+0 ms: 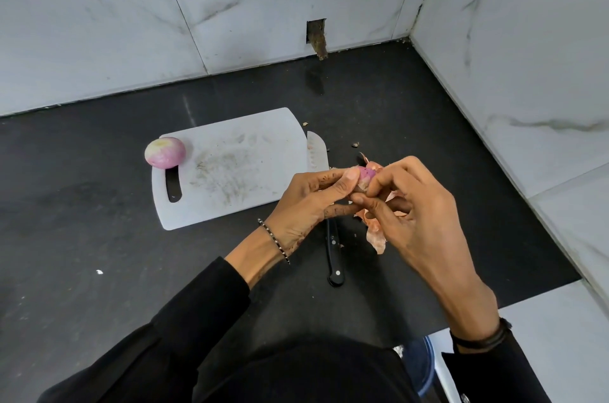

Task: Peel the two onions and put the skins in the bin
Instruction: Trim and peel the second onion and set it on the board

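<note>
Above the counter (99,205), just right of the cutting board (237,172): second onion (364,177) held clear of the surface between both hands. Left hand (313,198) grips it, thumb over the top and fingers curled beneath. Right hand (418,205) pinches the same onion with thumb and forefinger at a tan patch, apparently skin not yet off. Purple flesh shows near the top, so judged partly peeled. First onion (164,153), fully peeled, sits on the board's left corner. Loose skins (375,234) lie on the counter under the right hand; knife (333,247) lies beside the board, untouched. Handling estimate: onion small, light and firm, bare flesh probably slick, so hold it in a cupped palm. Skin is thin, dry and brittle, likely to tear into flakes; best taken at a lifted edge near the root end and pulled along the curve. A blue object (423,366) below the counter edge may be the bin; cannot confirm.
</note>
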Demonstrator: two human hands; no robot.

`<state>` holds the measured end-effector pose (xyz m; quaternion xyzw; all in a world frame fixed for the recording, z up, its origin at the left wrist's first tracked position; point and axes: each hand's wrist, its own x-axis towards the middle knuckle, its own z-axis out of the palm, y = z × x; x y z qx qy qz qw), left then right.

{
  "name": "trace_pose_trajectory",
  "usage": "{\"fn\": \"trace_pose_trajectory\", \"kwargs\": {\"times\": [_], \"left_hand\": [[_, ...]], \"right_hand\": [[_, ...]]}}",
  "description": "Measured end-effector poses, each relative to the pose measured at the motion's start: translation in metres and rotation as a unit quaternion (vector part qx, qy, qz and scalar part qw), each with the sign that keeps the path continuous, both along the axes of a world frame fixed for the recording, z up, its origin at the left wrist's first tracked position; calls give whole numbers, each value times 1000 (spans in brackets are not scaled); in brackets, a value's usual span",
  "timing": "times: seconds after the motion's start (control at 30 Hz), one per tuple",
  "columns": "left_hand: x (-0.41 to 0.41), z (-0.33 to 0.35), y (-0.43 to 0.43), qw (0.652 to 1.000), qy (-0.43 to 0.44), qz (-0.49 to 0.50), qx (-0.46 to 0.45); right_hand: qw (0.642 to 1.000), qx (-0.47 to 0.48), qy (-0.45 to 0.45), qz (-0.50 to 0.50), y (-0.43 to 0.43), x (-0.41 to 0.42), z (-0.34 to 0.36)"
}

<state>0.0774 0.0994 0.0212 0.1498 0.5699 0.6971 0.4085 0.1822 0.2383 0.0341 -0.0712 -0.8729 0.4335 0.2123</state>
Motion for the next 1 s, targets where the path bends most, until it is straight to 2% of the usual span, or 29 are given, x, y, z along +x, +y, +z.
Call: {"fn": "trace_pose_trajectory", "kwargs": {"times": [0.27,0.53,0.8,1.0], "left_hand": [[0,3,5,999,-54,-1,-1],[2,4,7,994,-105,0,4],[-3,6,6,997,-64,-10,-37],[-9,6,7,996,-82,0,-41]], "right_hand": [[988,-141,-11,-67,2,4,-3],[996,-87,2,-3,7,7,-1],[998,-56,-4,-7,3,0,3],[999,-41,-7,-18,0,-3,-5]]}}
